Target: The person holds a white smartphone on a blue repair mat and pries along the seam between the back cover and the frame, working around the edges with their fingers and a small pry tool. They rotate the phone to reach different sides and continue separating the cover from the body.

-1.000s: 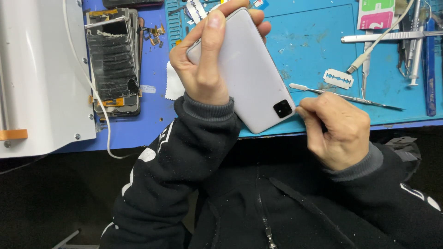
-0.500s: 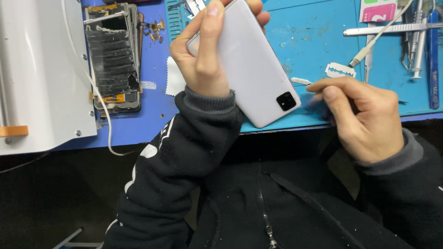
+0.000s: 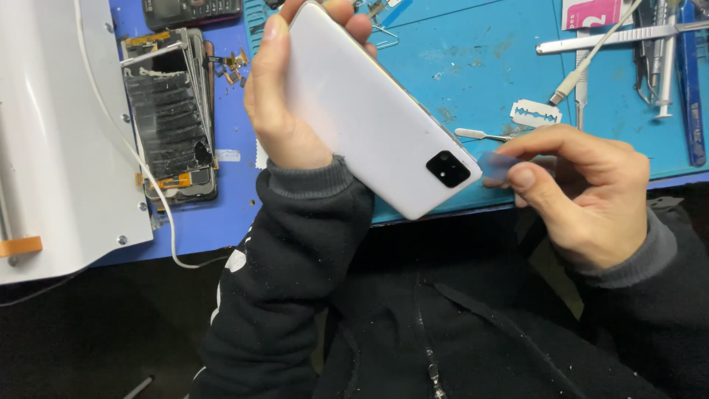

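Note:
My left hand [image 3: 284, 103] grips a white phone [image 3: 377, 118] by its edges, back side up, with the square black camera block at its lower right corner. The phone is tilted over the blue work mat [image 3: 480, 66]. My right hand [image 3: 591, 196] pinches a small translucent blue plastic pick [image 3: 496, 165] between thumb and fingers. The pick's tip sits right at the phone's corner beside the camera block; whether it touches the edge I cannot tell.
A disassembled phone frame [image 3: 170, 118] lies on the darker blue mat at the left, beside a white machine housing [image 3: 52, 133] with a white cable. A razor blade [image 3: 535, 113], a thin metal spudger [image 3: 480, 134] and tweezers [image 3: 613, 37] lie on the mat at the right.
My right hand left the spudger lying on the mat and came up to the phone's camera corner holding the blue pick. The left hand kept its hold on the phone.

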